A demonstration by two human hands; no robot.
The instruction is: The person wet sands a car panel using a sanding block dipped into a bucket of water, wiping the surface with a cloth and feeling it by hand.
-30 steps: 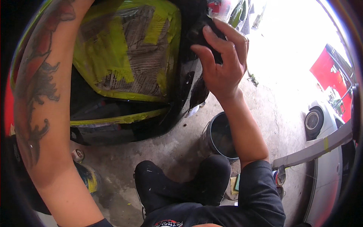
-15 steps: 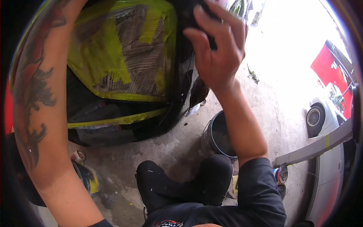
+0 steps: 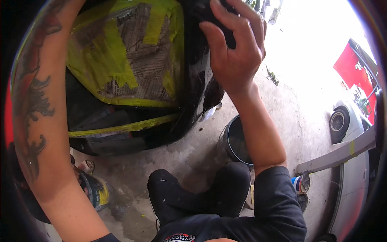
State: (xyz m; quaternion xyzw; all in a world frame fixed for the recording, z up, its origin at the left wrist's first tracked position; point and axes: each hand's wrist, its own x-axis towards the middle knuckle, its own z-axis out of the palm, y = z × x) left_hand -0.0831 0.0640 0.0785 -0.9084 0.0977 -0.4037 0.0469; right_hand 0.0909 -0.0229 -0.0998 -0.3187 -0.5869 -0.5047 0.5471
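1. Black car front [image 3: 192,76] is filling the upper left, sitting above the floor [image 3: 189,157]; newspaper [image 3: 147,64] and yellow-green tape [image 3: 129,127] are covering its masked section.
2. Change: right hand [image 3: 238,52] is sliding away from the wearer, along the car front's right edge; the masking is looking the same as a second ago.
3. Meaning, my read: contact is shifting toward the far end of that edge, leaving more of the near stretch uncovered, masking undisturbed.
4. Right grip: fingers are bending over the black surface, thumb standing apart; can't tell if they're gripping anything.
5. Left forearm [image 3: 48,133] is reaching past the top; left hand is out of frame, grip unknown.
6. Dark bucket [image 3: 228,149] is standing on the floor, near the car front's lower right corner.
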